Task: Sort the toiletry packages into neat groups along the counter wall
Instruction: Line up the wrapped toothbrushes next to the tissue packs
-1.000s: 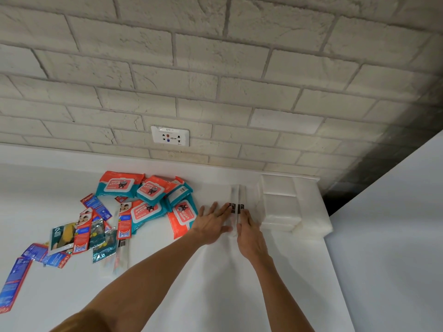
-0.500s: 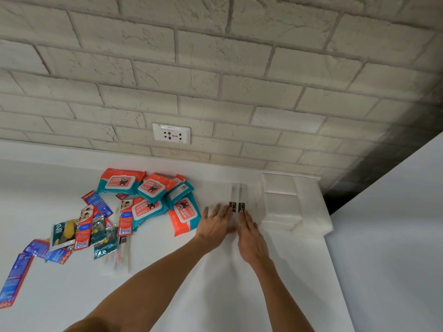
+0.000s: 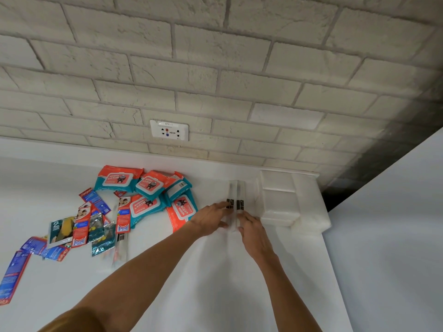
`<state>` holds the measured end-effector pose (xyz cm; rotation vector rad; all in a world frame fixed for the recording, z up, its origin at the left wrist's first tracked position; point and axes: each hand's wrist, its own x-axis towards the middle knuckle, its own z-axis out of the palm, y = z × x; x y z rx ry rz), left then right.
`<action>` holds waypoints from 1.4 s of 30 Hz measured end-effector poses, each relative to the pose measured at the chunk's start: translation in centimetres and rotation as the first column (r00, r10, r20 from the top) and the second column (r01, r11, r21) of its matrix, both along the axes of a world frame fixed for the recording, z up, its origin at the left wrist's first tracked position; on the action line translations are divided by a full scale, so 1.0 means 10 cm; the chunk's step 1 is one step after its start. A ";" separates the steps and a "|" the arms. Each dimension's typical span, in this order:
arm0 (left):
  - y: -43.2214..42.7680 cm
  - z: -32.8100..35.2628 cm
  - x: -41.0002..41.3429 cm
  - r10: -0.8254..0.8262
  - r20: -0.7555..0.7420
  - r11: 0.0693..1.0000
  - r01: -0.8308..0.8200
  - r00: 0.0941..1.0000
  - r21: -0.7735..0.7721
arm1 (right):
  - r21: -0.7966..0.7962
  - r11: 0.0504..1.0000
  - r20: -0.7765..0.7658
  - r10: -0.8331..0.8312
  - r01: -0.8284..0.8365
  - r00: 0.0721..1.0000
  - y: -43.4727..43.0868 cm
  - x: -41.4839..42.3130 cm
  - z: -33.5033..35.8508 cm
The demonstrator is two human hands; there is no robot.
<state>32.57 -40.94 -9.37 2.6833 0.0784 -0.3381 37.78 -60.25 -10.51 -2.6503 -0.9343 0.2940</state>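
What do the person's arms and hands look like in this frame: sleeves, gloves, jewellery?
The left hand and right hand wear no gloves, and no ring shows. The left forearm and right forearm carry no sleeve, watch or band. Near the bottom edge the left arm is too blurred to judge.

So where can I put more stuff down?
The counter is bare in front, right of the sachet heap, and along the wall left of the wipes packs. A small gap sits between the wipes packs and the clear packets. The heap and the white packs are crowded.
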 end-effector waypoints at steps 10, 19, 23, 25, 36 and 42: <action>0.00 -0.03 0.03 0.095 -0.028 0.960 -0.098 0.995 -0.261 | -0.023 0.999 -0.019 -0.022 0.021 1.000 0.02 0.03 0.01; 0.03 0.25 -0.33 0.108 0.163 0.994 -0.109 0.981 -0.005 | 0.070 0.989 0.053 -0.131 0.127 0.990 0.24 -0.39 0.26; 0.19 0.45 -0.83 0.268 0.240 0.963 -0.263 0.933 -0.054 | 0.173 0.972 0.014 -0.163 0.158 0.986 0.49 -0.85 0.38; 0.34 0.51 -1.12 0.398 0.221 0.917 -0.377 0.891 -0.132 | 0.214 0.962 -0.019 -0.169 0.169 0.985 0.62 -1.11 0.46; 1.33 0.26 -2.61 0.613 0.172 0.787 -0.616 0.771 -0.041 | 0.182 0.965 -0.235 -0.146 0.191 0.961 1.51 -2.29 0.35; 1.66 0.07 -3.03 0.387 0.174 0.916 -0.399 0.906 0.042 | 0.065 0.964 -0.288 -0.229 0.258 0.930 2.11 -2.75 0.29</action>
